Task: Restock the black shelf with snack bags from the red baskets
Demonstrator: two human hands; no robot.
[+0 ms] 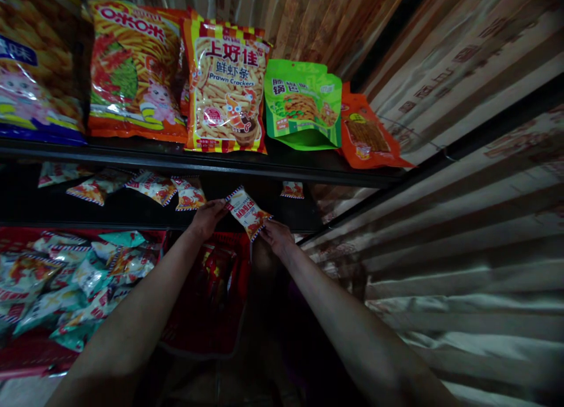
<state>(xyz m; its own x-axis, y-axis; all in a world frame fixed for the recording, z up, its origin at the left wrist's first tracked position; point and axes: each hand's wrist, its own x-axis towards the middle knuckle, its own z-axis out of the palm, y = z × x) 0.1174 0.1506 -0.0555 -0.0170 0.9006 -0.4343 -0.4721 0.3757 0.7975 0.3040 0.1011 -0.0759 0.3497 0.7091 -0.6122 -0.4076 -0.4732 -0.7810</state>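
Note:
Between my two hands is a small snack packet (247, 212), white and orange with striped ends, tilted down to the right. My left hand (211, 216) pinches its upper left corner. The lower right end is gripped by the fingers of my right hand (277, 235). Just beyond it runs the dark lower shelf (268, 210). Similar packets lie there to the left, the nearest being a small packet (189, 192) close to my left hand. Another small packet (292, 189) sits farther right on that shelf.
Overhead, the upper shelf (304, 171) holds large bags, among them prawn crackers (229, 90) and a green bag (304, 104). Below left, a red basket (26, 353) is heaped with small packets. Another red basket (211, 339) holds dark red packages. Pleated curtain (440, 266) hangs at right.

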